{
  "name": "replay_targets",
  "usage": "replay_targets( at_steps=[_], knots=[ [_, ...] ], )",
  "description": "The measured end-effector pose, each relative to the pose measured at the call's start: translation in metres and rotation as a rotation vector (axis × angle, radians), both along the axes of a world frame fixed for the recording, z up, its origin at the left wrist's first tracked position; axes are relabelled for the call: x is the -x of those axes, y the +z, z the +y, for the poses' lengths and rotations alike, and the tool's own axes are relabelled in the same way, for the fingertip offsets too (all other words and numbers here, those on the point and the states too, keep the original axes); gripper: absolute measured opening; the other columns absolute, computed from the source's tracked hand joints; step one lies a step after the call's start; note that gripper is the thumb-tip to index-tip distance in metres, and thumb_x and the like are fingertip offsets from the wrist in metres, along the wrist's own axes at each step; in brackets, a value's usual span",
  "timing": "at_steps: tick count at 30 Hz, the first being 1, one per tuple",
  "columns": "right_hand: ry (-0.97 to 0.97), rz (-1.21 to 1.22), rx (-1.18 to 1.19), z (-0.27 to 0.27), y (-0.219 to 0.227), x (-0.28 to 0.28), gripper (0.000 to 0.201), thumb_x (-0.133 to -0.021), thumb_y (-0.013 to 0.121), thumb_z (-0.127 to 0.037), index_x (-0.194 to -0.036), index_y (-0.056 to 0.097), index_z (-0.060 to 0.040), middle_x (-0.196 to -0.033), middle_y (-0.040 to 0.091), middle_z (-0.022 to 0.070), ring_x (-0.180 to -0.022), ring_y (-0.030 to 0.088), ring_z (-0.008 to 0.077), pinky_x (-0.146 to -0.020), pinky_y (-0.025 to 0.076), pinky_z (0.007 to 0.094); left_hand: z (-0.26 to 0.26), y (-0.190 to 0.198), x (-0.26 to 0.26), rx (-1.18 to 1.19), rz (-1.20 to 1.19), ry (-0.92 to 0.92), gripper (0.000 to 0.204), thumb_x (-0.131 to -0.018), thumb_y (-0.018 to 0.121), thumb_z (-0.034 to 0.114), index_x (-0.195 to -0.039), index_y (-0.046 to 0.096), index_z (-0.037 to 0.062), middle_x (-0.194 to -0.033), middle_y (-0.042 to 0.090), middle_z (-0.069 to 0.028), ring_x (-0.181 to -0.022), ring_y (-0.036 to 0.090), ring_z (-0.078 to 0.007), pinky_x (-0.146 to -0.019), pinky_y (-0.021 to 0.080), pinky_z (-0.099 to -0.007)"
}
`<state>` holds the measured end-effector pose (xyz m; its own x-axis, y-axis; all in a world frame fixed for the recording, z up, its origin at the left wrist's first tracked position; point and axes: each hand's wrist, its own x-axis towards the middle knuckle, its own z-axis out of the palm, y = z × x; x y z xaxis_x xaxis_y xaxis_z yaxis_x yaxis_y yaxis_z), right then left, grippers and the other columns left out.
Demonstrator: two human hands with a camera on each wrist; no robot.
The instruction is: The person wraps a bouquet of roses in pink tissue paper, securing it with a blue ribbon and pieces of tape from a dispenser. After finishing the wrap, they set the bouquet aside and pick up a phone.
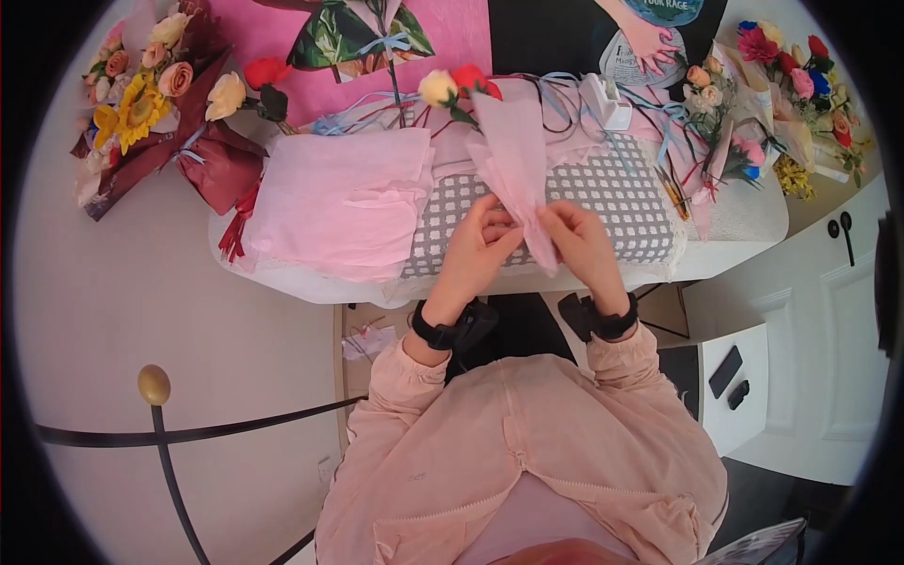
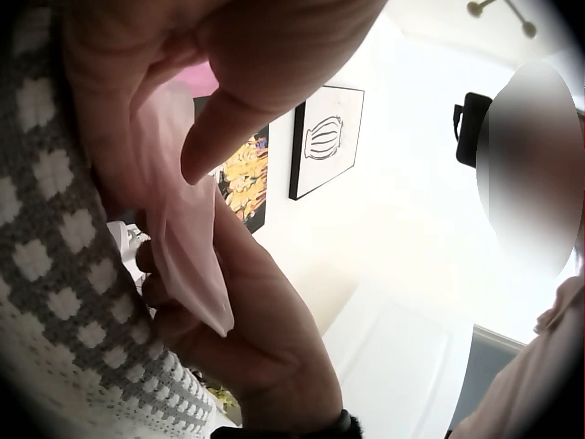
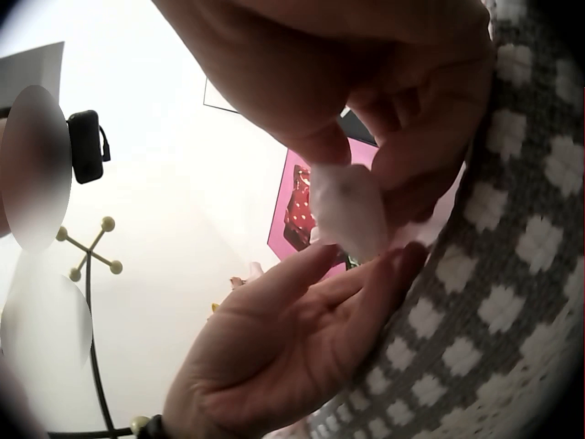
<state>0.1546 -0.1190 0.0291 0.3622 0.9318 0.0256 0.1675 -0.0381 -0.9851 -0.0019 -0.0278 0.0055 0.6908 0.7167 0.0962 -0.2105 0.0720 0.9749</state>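
Note:
Pink wrapping paper [image 1: 513, 141] forms a narrow cone in front of me, with a cream rose [image 1: 438, 88] and a red rose [image 1: 474, 79] at its far end. My right hand [image 1: 586, 243] pinches the gathered lower part between thumb and fingers, and the loose tail hangs below. On the other side, my left hand [image 1: 478, 247] holds the paper's edge, fingers bent and thumb towards the gather. In the left wrist view, the left thumb [image 2: 215, 137] lies over the folded paper [image 2: 187, 238]. The right wrist view shows the bunched paper end [image 3: 349, 206] between both hands. Stems are hidden inside.
A stack of pink sheets [image 1: 339, 202] lies left on the grey-and-white checked cloth [image 1: 612, 202]. Behind are ribbons [image 1: 556, 104] and a small white holder [image 1: 607, 102]. A dark red wrapped bouquet [image 1: 207, 155] stands left; more bouquets [image 1: 782, 94] stand right. Scissors [image 1: 676, 196] lie near them.

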Motion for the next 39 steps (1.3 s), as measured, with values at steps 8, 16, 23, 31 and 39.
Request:
replay_targets(
  at_steps=[8, 16, 23, 31, 39],
  knots=[
    [-0.05, -0.251, -0.145, 0.022, 0.011, 0.012, 0.028, -0.09, 0.062, -0.024, -0.093, 0.063, 0.0036, -0.07, 0.058, 0.0084, -0.061, 0.053, 0.015, -0.055, 0.041, 0.0301, 0.01, 0.0, -0.011, -0.144, 0.054, 0.092, 0.07, -0.083, 0.065, 0.0, -0.143, 0.029, 0.0012, -0.108, 0.057, -0.0147, -0.092, 0.064, -0.0177, -0.074, 0.054, -0.0284],
    [0.019, -0.336, -0.122, 0.013, 0.005, 0.014, 0.037, -0.092, 0.058, -0.034, -0.096, 0.063, 0.0032, -0.073, 0.055, 0.0144, -0.066, 0.053, 0.0245, -0.06, 0.041, 0.0372, 0.009, 0.009, -0.02, -0.179, 0.003, 0.172, 0.082, -0.079, 0.064, -0.006, -0.147, 0.021, 0.0066, -0.118, 0.048, -0.0159, -0.091, 0.064, -0.0208, -0.07, 0.055, -0.0285],
    [-0.202, -0.252, -0.116, 0.009, 0.01, 0.009, 0.035, -0.084, 0.071, -0.031, -0.095, 0.061, 0.0004, -0.071, 0.054, 0.0063, -0.058, 0.05, 0.0147, -0.052, 0.04, 0.0297, 0.011, 0.02, -0.016, -0.37, 0.129, 0.212, 0.083, -0.073, 0.064, -0.009, -0.146, 0.027, 0.0078, -0.115, 0.05, -0.012, -0.082, 0.061, -0.0127, -0.066, 0.05, -0.0231],
    [-0.243, -0.135, -0.209, 0.031, -0.001, 0.005, 0.019, -0.086, 0.067, -0.016, -0.088, 0.059, 0.0009, -0.065, 0.055, 0.001, -0.055, 0.049, 0.0069, -0.048, 0.038, 0.0244, 0.009, 0.017, -0.01, -0.506, 0.202, 0.271, 0.076, -0.072, 0.063, -0.01, -0.141, 0.033, 0.0042, -0.109, 0.055, -0.0113, -0.076, 0.061, -0.0123, -0.062, 0.049, -0.0225],
    [-0.277, 0.111, 0.028, -0.018, -0.001, -0.013, 0.014, -0.091, 0.06, -0.014, -0.084, 0.063, -0.0012, -0.061, 0.059, 0.0002, -0.046, 0.046, 0.0044, -0.043, 0.034, 0.0202, 0.01, 0.006, 0.01, -0.389, 0.22, 0.393, 0.062, -0.077, 0.063, -0.006, -0.134, 0.037, 0.0003, -0.11, 0.055, -0.0137, -0.078, 0.062, -0.0136, -0.063, 0.052, -0.0247]
  ],
)
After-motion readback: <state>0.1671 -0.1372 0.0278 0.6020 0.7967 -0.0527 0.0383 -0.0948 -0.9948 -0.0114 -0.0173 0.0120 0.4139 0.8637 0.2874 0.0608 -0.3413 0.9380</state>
